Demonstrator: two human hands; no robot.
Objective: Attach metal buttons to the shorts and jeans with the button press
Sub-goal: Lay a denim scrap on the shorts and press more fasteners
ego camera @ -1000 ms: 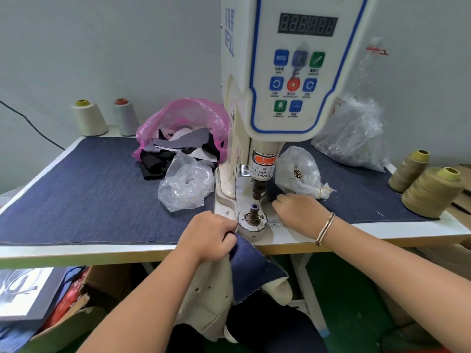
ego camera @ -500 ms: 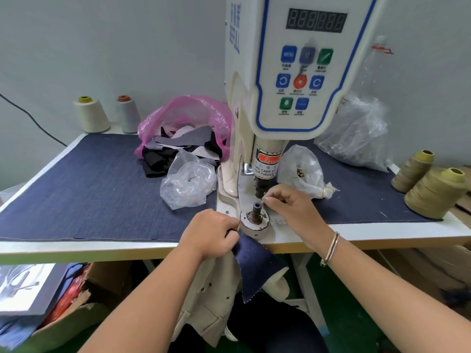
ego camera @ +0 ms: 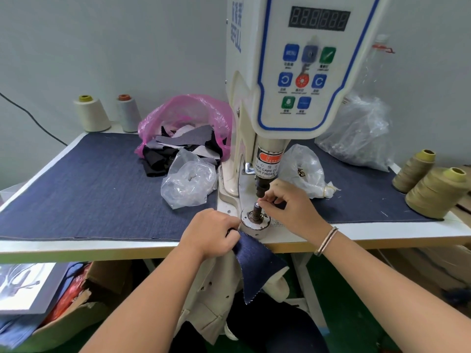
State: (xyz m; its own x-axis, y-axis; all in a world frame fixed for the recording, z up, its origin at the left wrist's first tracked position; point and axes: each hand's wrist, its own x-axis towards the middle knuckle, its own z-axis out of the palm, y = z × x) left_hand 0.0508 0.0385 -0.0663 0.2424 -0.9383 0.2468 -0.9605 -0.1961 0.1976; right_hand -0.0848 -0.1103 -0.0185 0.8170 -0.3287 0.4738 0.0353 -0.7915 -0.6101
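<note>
At the white button press [ego camera: 293, 72], right hand [ego camera: 293, 212] is pinching a small silver metal button [ego camera: 257, 205] onto the lower die post [ego camera: 255, 215]; left hand [ego camera: 211, 233] is gripping dark blue denim fabric [ego camera: 257, 261] at table edge [ego camera: 102, 248].

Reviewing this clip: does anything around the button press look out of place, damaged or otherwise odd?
Nothing is damaged or spilled. One thing stands out: the right hand has its fingertips at the lower post, directly under the press head, just below the finger warning label. The left hand grips the denim piece at the table edge.
</note>
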